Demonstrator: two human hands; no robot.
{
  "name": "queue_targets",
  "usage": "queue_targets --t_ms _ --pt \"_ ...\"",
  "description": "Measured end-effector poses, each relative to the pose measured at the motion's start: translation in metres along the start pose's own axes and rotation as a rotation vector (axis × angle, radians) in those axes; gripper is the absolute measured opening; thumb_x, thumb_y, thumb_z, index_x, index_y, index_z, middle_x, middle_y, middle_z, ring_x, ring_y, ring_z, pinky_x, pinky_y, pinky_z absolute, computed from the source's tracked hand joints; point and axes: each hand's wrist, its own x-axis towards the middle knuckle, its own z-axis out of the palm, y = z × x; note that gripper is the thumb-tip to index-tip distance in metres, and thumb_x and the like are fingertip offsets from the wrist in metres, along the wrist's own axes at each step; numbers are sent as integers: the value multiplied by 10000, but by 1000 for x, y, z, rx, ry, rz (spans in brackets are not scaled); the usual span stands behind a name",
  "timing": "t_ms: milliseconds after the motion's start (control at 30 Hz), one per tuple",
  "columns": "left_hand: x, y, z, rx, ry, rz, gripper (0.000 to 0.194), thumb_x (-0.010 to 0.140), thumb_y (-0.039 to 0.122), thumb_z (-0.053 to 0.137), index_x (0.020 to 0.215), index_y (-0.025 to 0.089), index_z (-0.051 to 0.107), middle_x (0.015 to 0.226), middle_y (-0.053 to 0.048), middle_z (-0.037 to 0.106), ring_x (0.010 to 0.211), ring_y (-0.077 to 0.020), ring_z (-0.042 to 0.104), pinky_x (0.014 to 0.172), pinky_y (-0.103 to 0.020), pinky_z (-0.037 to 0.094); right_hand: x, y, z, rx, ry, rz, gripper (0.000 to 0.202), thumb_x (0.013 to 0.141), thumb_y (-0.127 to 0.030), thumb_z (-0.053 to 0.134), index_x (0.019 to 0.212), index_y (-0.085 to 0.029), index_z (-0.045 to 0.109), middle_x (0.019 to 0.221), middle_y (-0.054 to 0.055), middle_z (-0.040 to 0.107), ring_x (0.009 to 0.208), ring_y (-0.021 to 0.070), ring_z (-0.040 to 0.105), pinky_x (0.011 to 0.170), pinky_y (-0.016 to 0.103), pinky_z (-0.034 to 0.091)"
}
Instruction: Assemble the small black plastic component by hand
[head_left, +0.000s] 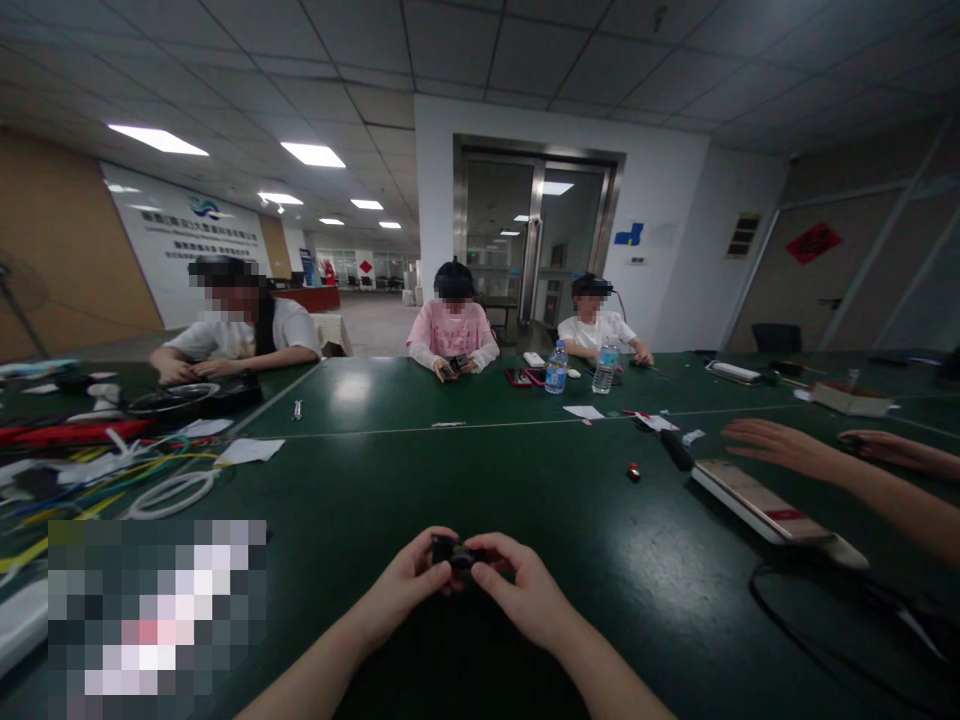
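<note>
Both hands meet over the near edge of the dark green table — the left hand and right hand each pinch one end of a small black blocky part, fingers curled shut on it. Right of them on that table lies a long white power strip — a co-worker's hand hovers just beyond it.

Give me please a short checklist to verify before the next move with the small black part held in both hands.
1. Both hands grip the small black part: ok, left hand and right hand pinch it from either side.
2. Part held above the green table: ok.
3. Part's details readable: cannot tell, too dark and small.
4. Neighbour's hand apart from it: ok, far to the right.
5. White power strip away from the hands: ok.
6. Small red piece out of the way: ok.
</note>
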Motion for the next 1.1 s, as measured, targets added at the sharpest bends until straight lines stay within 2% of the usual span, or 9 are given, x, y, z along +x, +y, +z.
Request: queue_targets --t_ms 233,400,567,1100 --pt "0 1 -1 -12 2 -17 320 743 272 631 1030 204 508 830 -18 624 772 -177 590 704 -318 427 -1 -1 -1 -5 -12 14 237 797 -256 532 1025 -242 593 976 27 623 909 190 578 819 351 445" --pt "0 0 0 -29 -36 -9 344 722 245 657 1028 226 500 880 -10 611 787 -163 579 709 -306 422 -1 0 0 -43 30 -43 222 763 -242 580 984 -240 597 1052 29 587 975 194 551 840 343 432" --pt "1 -2 0 -1 -54 -34 403 669 260 705 1015 240 500 933 -17 600 851 -185 565 744 -326 409 0 5 3 -59 49 -97 191 726 -208 625 916 -226 613 1027 28 585 984 177 551 881 339 425" --pt "1 -2 0 57 -51 -28 409 702 258 672 1069 235 493 950 -24 591 879 -194 557 763 -344 406 -1 -3 5 -142 36 -30 174 728 -183 614 889 -252 616 1025 14 582 991 189 546 883 342 420"
